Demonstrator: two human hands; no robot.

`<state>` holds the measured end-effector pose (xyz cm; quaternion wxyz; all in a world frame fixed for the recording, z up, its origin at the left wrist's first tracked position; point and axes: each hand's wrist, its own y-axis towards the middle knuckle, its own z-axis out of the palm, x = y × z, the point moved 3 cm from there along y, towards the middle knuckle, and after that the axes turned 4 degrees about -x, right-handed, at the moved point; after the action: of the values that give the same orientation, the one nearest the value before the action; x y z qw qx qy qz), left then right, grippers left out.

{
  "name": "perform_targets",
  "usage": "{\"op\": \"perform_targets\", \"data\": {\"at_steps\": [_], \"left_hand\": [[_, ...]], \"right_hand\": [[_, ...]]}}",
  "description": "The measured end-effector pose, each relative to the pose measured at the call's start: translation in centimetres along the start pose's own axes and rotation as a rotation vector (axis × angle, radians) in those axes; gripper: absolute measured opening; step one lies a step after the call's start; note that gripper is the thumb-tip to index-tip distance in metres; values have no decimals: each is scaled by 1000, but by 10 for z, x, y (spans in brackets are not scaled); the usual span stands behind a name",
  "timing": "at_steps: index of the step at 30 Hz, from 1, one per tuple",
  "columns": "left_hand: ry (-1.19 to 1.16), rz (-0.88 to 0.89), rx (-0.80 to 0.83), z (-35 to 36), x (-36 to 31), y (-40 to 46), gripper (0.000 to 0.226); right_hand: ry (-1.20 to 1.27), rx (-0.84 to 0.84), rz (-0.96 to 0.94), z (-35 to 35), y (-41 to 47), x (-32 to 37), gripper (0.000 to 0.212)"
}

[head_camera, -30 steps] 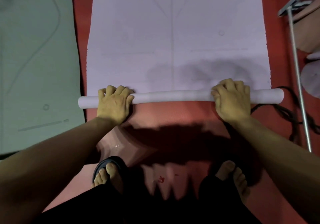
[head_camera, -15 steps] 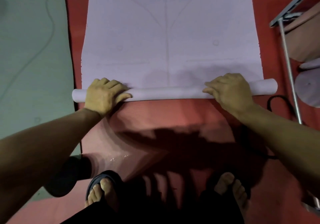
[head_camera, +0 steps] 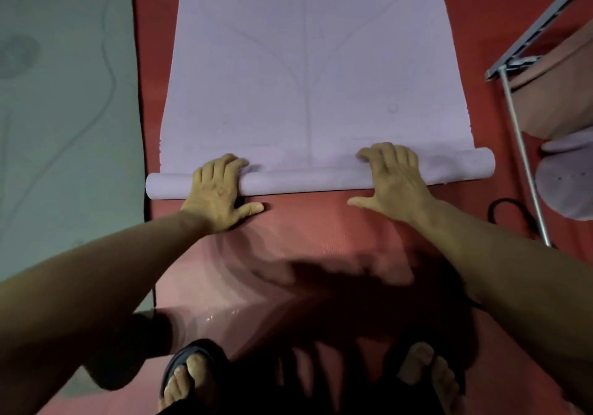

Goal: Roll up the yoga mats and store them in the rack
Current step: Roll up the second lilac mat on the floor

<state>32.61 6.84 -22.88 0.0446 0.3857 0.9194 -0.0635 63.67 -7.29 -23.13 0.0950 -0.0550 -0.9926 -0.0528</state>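
Observation:
A lilac yoga mat [head_camera: 308, 71] lies flat on a red mat [head_camera: 308, 231], stretching away from me. Its near end is wound into a thin roll [head_camera: 305, 182] that runs across the view. My left hand [head_camera: 221, 190] lies over the left part of the roll, fingers draped across the top, thumb on the red mat behind it. My right hand [head_camera: 394, 180] presses on the right part of the roll, fingers reaching onto the flat lilac sheet, thumb spread out toward the middle.
A grey-green mat [head_camera: 64, 109] lies flat to the left. At the right stands a metal rack [head_camera: 526, 164] holding rolled mats [head_camera: 564, 183], with a black cable [head_camera: 507, 212] on the floor by it. My sandalled feet [head_camera: 192, 376] stand on the red mat below.
The roll has moved forward along the lilac mat, away from my feet. Both hands have shifted from curled over it to fingers stretched across its top.

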Motion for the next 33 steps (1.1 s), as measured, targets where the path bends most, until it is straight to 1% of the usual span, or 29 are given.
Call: {"op": "perform_targets", "data": {"at_steps": [1, 3, 5, 7, 8, 10, 12, 14, 16, 18, 20, 22, 23, 25, 26, 28, 30, 31, 32, 33], "left_hand": [[3, 24, 3, -1, 2, 4, 95], [11, 92, 13, -1, 7, 9, 84], [-3, 121, 59, -5, 13, 16, 79], [-45, 109, 129, -13, 16, 24, 80], [-61, 102, 131, -16, 17, 26, 79], [-55, 100, 73, -19, 15, 20, 71], [-29, 114, 6, -17, 10, -3, 62], [-42, 112, 7, -11, 0, -36, 55], [-55, 109, 38, -4, -9, -65, 54], [-49, 118, 35, 3, -15, -82, 54], [11, 153, -31, 5, -18, -84, 53], [53, 205, -73, 2, -15, -73, 55], [34, 226, -56, 0, -11, -64, 60], [-61, 257, 42, -6, -2, -43, 73], [-112, 277, 95, -8, 2, -33, 75], [-188, 298, 178, -14, 6, -15, 67], [-249, 245, 236, -19, 11, -2, 61], [-285, 185, 261, -22, 14, 4, 63], [-314, 125, 289, -25, 16, 10, 66], [-332, 79, 309, -26, 19, 16, 69]], "right_hand": [[33, -18, -9, 0, 1, -3, 83], [93, 10, -6, -4, 6, -5, 64], [100, 33, -24, -7, 11, -5, 55], [76, 46, -35, -9, 15, -7, 51], [68, 56, -30, -9, 16, -8, 50], [62, 61, -29, -12, 14, -6, 51], [76, 40, -61, -16, 1, 2, 55], [87, 28, -92, -15, -27, 12, 56], [71, 17, -131, -13, -59, 21, 57], [30, 7, -146, -10, -79, 24, 59], [-17, 4, -153, -9, -79, 23, 60], [-77, 10, -203, -9, -69, 23, 61], [-92, 17, -232, -10, -62, 22, 62], [-61, 52, -252, -12, -46, 16, 64], [-22, 71, -250, -15, -36, 12, 65], [65, 68, -272, -21, -18, 8, 60], [78, -11, -342, -24, -10, 12, 44], [54, -75, -364, -25, -9, 16, 33], [20, -140, -347, -26, -12, 21, 25], [-16, -198, -295, -26, -17, 29, 20]]}}
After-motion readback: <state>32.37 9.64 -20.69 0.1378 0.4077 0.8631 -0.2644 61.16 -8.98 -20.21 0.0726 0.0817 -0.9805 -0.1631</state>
